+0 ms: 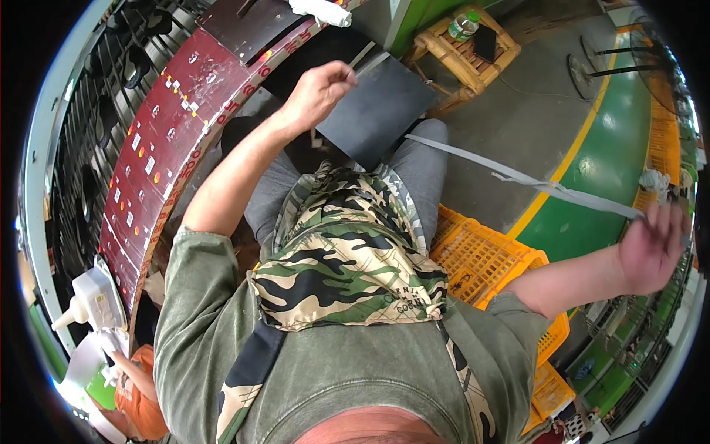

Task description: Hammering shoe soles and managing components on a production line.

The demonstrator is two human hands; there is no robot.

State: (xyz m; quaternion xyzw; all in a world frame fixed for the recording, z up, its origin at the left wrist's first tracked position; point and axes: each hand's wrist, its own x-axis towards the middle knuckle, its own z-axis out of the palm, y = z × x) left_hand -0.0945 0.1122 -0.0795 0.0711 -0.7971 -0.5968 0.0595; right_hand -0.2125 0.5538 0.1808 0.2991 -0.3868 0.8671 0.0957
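My right hand [652, 250] is out at the far right, its fingers closed on one end of a long grey strip [518, 176]. From there the strip stretches leftward to my knee, beside a dark flat board [377, 111] in front of my lap. My left hand [323, 90] is raised over the left edge of that board, fingers curled together. Short pale strips [373, 63] show just beyond its fingertips; whether the fingers pinch one is not visible. Where the long strip ends near the board is also unclear.
A dark red bench top [174, 140] with stickers curves along my left. Yellow plastic crates [481, 248] stand at my right side. Ahead is a bamboo stool [473, 63] with a green-capped bottle [464, 26]. Another person in an orange top [140, 399] is at lower left.
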